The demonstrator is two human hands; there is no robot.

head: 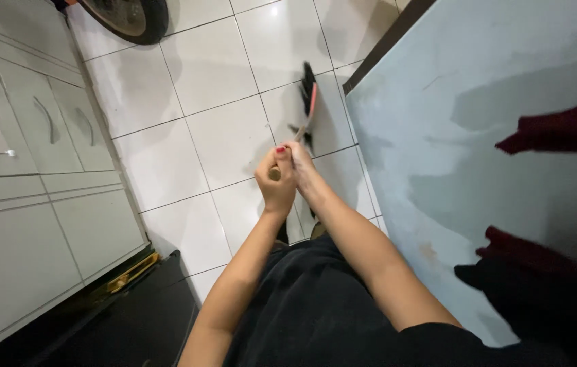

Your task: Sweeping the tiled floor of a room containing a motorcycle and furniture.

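A broom (307, 102) is being gripped at its handle's top by both hands, left hand (276, 182) and right hand (302, 163), fingers clamped together, so its head is being angled against the white tiled floor (200, 129) beside the table (479, 136).

Broom head (309, 102) is motion-blurred, bristles can't be made out. Handle (274, 174) mostly hidden inside left hand (276, 183) & right hand (300, 162). Wheel (129, 17) cut off by top edge. Dark red cloth (560, 129) runs off right edge, shape unclear.
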